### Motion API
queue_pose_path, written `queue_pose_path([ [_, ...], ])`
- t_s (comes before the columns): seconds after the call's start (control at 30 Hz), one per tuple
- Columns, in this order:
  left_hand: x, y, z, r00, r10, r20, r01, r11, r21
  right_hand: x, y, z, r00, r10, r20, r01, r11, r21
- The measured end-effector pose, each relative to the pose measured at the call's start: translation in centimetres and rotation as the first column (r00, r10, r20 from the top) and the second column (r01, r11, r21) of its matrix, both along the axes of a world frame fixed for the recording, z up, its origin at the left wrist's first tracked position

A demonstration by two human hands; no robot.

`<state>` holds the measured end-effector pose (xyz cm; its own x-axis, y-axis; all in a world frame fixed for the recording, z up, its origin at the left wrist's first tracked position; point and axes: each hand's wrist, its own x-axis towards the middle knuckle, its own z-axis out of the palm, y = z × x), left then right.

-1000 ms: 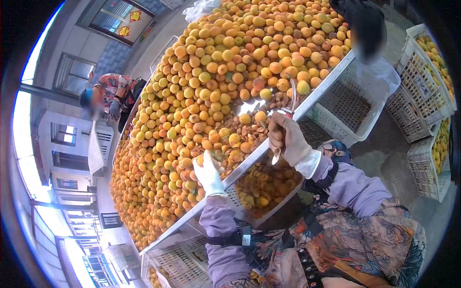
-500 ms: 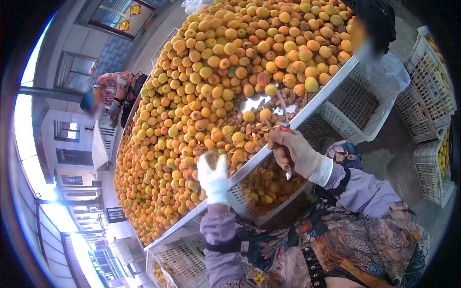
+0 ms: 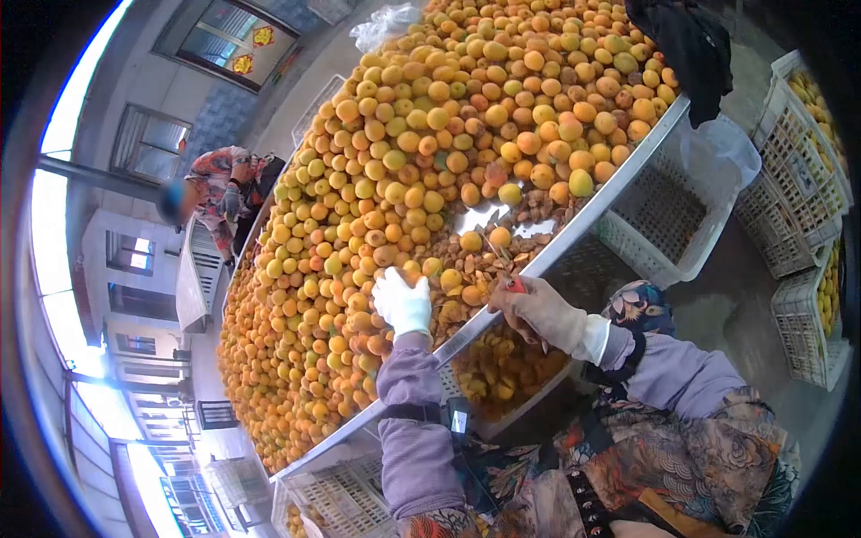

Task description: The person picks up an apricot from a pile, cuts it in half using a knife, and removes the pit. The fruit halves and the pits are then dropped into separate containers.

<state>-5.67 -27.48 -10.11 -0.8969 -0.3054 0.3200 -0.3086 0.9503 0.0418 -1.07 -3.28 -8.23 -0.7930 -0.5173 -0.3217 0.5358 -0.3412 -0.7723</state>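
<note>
My left hand (image 3: 403, 305), in a white glove, is on the slope of an apricot heap (image 3: 359, 206). Its thumb stands apart from the fingers, and the fingertips touch the fruit; no apricot shows firmly in its grasp. By the metal table edge (image 3: 619, 188), my right hand (image 3: 549, 316), in a stained pale glove, is closed round a red-handled knife (image 3: 514, 284). The thin blade points away over apricot pits and scraps (image 3: 480, 264); part of the tool is hidden in the fist. Below the edge, between my hands, sits a crate of split apricots (image 3: 502, 372).
A pale plastic crate (image 3: 668, 202) stands to the right under the table edge. Stacked crates of fruit (image 3: 794, 179) are farther right. Another crate (image 3: 336, 493) is at lower left. Dark cloth (image 3: 691, 54) hangs at the far corner. Another person (image 3: 229, 188) bends across the heap.
My left hand has moved up and away, onto the heap. My right hand has shifted slightly left with the knife. The person at the upper right has left view, apart from dark cloth.
</note>
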Motion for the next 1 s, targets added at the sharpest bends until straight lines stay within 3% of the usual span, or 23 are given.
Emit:
queue_pose_path([
  [0.03,0.4,0.1,0.5,0.999,0.008,-0.032,-0.004,0.992,0.122,0.1,0.0,0.0,1.0,-0.003,-0.01,0.003,1.0,0.0],
  [0.07,0.9,0.2,0.8,0.982,-0.017,-0.189,0.069,0.96,0.27,0.2,0.0,0.0,0.999,0.016,-0.028,-0.016,1.0,0.021],
  [0.1,1.7,0.2,1.1,0.966,0.013,-0.257,0.109,0.884,0.455,0.4,-0.1,-0.2,0.998,0.037,-0.042,-0.036,0.999,0.041],
  [0.17,3.2,-0.1,1.4,0.879,-0.046,-0.475,0.377,0.678,0.631,0.6,-0.9,-2.0,0.993,0.059,-0.105,-0.054,0.997,0.05],
  [0.2,4.4,-0.3,1.8,0.89,-0.05,-0.452,0.412,0.512,0.754,0.7,-1.3,-2.7,0.983,0.081,-0.167,-0.071,0.996,0.062],
  [0.23,5.9,0.4,2.8,0.889,-0.039,-0.457,0.409,0.516,0.753,0.9,-1.3,-2.4,0.981,0.092,-0.172,-0.082,0.995,0.063],
  [0.27,7.5,1.6,3.9,0.897,0.05,-0.438,0.424,0.181,0.888,1.1,-1.1,-1.8,0.969,0.141,-0.203,-0.121,0.987,0.106],
  [0.3,9.0,2.5,4.4,0.912,0.126,-0.391,0.409,-0.184,0.894,1.4,-1.0,-1.5,0.955,0.189,-0.23,-0.157,0.976,0.152],
  [0.33,10.3,2.9,4.2,0.912,0.104,-0.396,0.409,-0.232,0.882,1.8,-1.3,-1.8,0.953,0.199,-0.228,-0.165,0.973,0.162],
  [0.37,11.5,3.3,4.0,0.913,0.11,-0.393,0.406,-0.344,0.847,2.3,-1.7,-2.4,0.915,0.215,-0.343,-0.191,0.976,0.102],
  [0.4,12.7,3.9,3.8,0.911,0.115,-0.397,0.409,-0.383,0.828,2.8,-2.1,-2.8,0.865,0.22,-0.451,-0.225,0.973,0.044],
  [0.43,13.8,4.7,3.8,0.909,0.121,-0.399,0.41,-0.423,0.808,3.4,-1.9,-2.4,0.865,0.234,-0.443,-0.234,0.971,0.055],
  [0.5,15.5,5.4,3.0,0.91,0.128,-0.393,0.407,-0.447,0.797,4.4,-1.1,-0.7,0.805,0.562,-0.19,-0.541,0.827,0.156],
  [0.63,17.3,5.9,2.2,0.913,0.117,-0.391,0.396,-0.484,0.78,5.9,-1.2,-1.1,0.745,0.623,-0.239,-0.595,0.782,0.186],
  [0.9,18.3,6.6,2.7,0.918,0.078,-0.389,0.374,-0.499,0.782,7.8,-1.0,-0.8,0.74,0.613,-0.277,-0.545,0.787,0.288],
  [1.0,18.5,6.5,2.8,0.914,0.069,-0.4,0.382,-0.483,0.788,8.3,-0.9,-0.4,0.762,0.576,-0.298,-0.524,0.817,0.24],
])
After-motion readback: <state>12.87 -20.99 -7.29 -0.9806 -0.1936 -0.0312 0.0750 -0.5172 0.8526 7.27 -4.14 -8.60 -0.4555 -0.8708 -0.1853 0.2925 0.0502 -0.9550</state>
